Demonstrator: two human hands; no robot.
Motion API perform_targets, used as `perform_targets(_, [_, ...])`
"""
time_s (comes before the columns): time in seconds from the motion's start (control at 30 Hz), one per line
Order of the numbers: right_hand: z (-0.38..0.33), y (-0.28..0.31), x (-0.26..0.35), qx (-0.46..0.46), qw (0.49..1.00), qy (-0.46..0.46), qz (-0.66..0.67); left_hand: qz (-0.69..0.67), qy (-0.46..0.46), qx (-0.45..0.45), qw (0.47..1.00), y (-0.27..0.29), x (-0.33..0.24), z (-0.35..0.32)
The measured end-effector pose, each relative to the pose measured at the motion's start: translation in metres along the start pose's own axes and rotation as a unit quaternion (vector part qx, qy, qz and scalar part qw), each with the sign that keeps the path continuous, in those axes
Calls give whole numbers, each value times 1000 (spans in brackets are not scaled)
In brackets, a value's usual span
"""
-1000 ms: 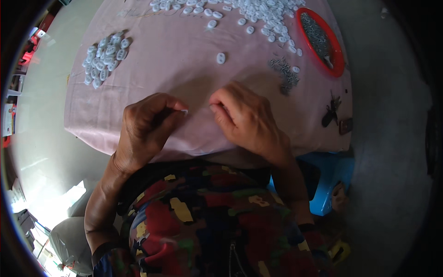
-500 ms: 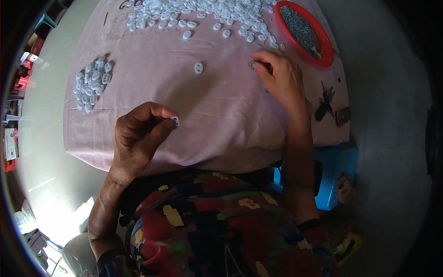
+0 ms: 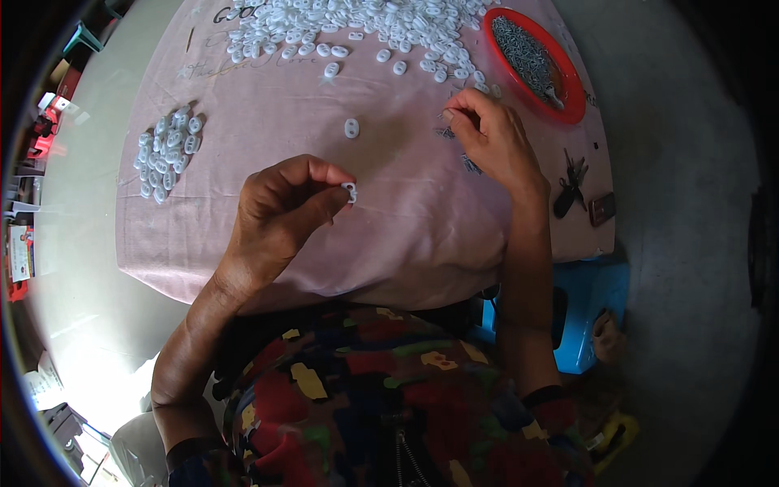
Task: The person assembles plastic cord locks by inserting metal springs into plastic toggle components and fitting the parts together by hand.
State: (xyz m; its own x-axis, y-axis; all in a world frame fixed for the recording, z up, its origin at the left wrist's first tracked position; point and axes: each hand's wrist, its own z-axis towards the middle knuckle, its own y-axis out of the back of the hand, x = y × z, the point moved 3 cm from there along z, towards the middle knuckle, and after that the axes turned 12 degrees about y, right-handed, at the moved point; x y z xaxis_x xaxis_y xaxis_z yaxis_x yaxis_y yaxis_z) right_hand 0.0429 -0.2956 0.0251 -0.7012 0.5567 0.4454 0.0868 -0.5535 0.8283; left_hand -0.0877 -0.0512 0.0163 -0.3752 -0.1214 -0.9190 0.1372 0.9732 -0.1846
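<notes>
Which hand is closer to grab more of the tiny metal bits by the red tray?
The right hand. Its fingertips already pinch at the small metal bits on the pink cloth, beside the red tray. The left hand is busy holding a white plastic piece.

Bare left hand (image 3: 280,215) and right hand (image 3: 495,142), no gloves, rings or watch seen. Forearms uncovered to above elbow. Short-sleeved top (image 3: 381,398): dark ground, patches of red, yellow, green, blue. Zip down front centre.
</notes>
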Motion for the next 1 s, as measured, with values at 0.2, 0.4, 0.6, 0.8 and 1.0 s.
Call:
perform_targets(0.2, [-11, 5, -7, -37, 999, -14, -19, -45, -4, -25, 999, 1, 18, 5])
perform_targets(0.4, [-5, 5, 3, -66, 995, 28, -70, -57, -6, -48, 997, 1, 23, 4])
perform_targets(0.6, [-2, -3, 7, -25, 993, 38, -111, -43, -11, -48, 998, 4, 23, 4])
perform_targets(0.8, [-5, 4, -1, -77, 991, 22, -104, -53, -22, -47, 997, 5, 26, 5])
perform_targets(1.0, [0, 0, 8, 1, 994, 22, -110, -38, -15, -49, 998, 5, 24, 4])
